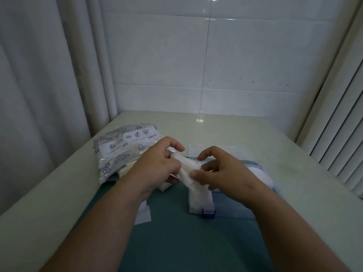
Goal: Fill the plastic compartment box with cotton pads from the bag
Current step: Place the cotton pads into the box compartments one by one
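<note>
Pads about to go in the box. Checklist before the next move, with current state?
1. Left hand grips the stack of pads: ok.
2. Right hand pinches the stack's near end: ok.
3. Box lies beneath the hands: ok.
4. Free compartment to fill: cannot tell. The hands cover most of the box, and the near compartment by the blue latch looks full.
5. Bag sits to the left, out of the way: ok.
6. Loose pad on the mat by the left forearm: not ok, outside the box.
</note>
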